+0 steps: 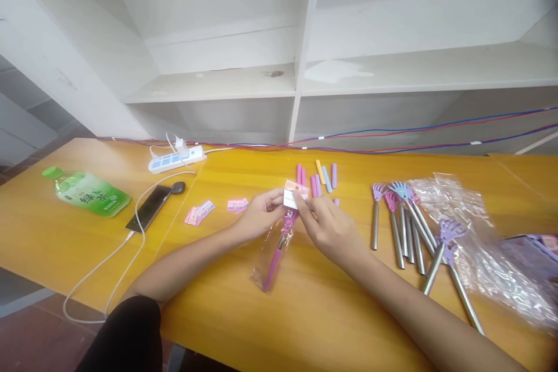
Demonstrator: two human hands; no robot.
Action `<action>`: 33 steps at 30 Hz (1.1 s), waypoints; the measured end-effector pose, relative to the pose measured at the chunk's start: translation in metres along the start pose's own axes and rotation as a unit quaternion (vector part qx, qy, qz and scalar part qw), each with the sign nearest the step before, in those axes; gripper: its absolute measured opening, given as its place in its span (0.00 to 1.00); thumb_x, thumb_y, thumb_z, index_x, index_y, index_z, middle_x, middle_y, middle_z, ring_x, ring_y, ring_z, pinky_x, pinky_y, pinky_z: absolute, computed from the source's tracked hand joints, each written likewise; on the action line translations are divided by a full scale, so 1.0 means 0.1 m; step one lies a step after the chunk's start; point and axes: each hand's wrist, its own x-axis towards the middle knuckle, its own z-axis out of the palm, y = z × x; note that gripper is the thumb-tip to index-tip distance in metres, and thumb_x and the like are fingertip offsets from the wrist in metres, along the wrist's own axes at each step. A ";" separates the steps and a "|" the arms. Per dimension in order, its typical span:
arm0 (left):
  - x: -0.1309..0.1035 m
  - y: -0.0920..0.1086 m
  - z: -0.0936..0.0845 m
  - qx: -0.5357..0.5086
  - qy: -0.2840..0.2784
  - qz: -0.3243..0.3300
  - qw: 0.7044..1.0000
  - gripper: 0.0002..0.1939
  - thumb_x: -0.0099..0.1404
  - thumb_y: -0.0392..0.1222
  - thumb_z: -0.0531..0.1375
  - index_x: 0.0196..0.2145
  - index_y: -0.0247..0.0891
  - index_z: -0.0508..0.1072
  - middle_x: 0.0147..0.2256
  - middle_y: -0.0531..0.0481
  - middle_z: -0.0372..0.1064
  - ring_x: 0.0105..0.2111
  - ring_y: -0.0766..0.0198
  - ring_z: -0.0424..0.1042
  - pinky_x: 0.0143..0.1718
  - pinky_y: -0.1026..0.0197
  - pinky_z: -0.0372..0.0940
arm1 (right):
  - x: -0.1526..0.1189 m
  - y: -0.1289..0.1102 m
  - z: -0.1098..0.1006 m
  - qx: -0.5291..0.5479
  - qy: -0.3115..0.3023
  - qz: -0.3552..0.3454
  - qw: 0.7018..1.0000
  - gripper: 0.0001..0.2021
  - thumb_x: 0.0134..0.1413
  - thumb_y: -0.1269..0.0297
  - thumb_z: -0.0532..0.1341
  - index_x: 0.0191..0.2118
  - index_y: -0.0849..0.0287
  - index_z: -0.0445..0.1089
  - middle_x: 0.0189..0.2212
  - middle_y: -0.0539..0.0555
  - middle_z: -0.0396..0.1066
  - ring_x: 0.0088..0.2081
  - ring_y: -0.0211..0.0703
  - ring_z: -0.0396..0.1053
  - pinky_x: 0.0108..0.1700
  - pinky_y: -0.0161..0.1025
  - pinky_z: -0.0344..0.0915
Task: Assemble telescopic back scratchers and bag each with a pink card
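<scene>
A clear plastic packet (274, 261) with a pink-handled metal back scratcher inside slants down over the wooden table. At its top is a pink header card with a white label (289, 199). My left hand (263, 213) pinches the packet's top edge from the left. From the right, my right hand (329, 225) has its fingers closed at the label, the index finger pressing on it. Just behind the hands lie short coloured tubes (321, 173) in pink, purple, yellow and blue. Small printed cards (199, 213) rest to the left of my left hand.
Several metal scratchers (407, 224) and crumpled clear plastic bags (475, 244) lie at the right. At the left are a green bottle (91, 193), a phone (149, 208) with a white cable and a power strip (176, 160). White shelves (209, 81) stand behind.
</scene>
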 end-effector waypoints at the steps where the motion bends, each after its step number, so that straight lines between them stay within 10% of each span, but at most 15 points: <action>1: -0.01 0.00 0.01 0.007 0.004 -0.001 1.000 0.26 0.70 0.54 0.65 0.59 0.37 0.74 0.52 0.40 0.79 0.50 0.53 0.78 0.52 0.58 0.68 | 0.00 0.00 0.00 0.010 -0.002 0.010 1.000 0.30 0.65 0.82 0.58 0.70 0.67 0.58 0.30 0.54 0.64 0.32 0.42 0.58 0.33 0.40 0.51; 9: -0.08 0.04 0.04 0.013 -0.014 0.004 1.000 0.17 0.70 0.46 0.64 0.53 0.39 0.76 0.52 0.41 0.78 0.54 0.54 0.77 0.58 0.54 0.68 | -0.05 0.17 0.03 -0.020 -0.037 0.017 0.999 0.22 0.69 0.76 0.56 0.66 0.61 0.62 0.31 0.55 0.65 0.33 0.43 0.60 0.30 0.40 0.49; 20: 0.00 -0.01 -0.06 -0.103 0.071 -0.054 0.991 0.22 0.64 0.57 0.70 0.42 0.38 0.69 0.28 0.52 0.77 0.26 0.61 0.79 0.33 0.60 0.73 | 0.01 0.00 0.02 0.137 -0.037 0.068 0.988 0.17 0.70 0.74 0.57 0.61 0.60 0.65 0.34 0.53 0.67 0.35 0.40 0.66 0.37 0.38 0.61; 33: 0.00 0.05 -0.07 -0.107 0.063 -0.057 0.991 0.24 0.66 0.59 0.67 0.42 0.31 0.82 0.39 0.37 0.81 0.36 0.54 0.82 0.43 0.52 0.77 | 0.14 0.05 -0.14 0.419 -0.037 0.301 0.856 0.13 0.74 0.62 0.55 0.39 0.58 0.74 0.36 0.56 0.70 0.37 0.39 0.70 0.37 0.37 0.72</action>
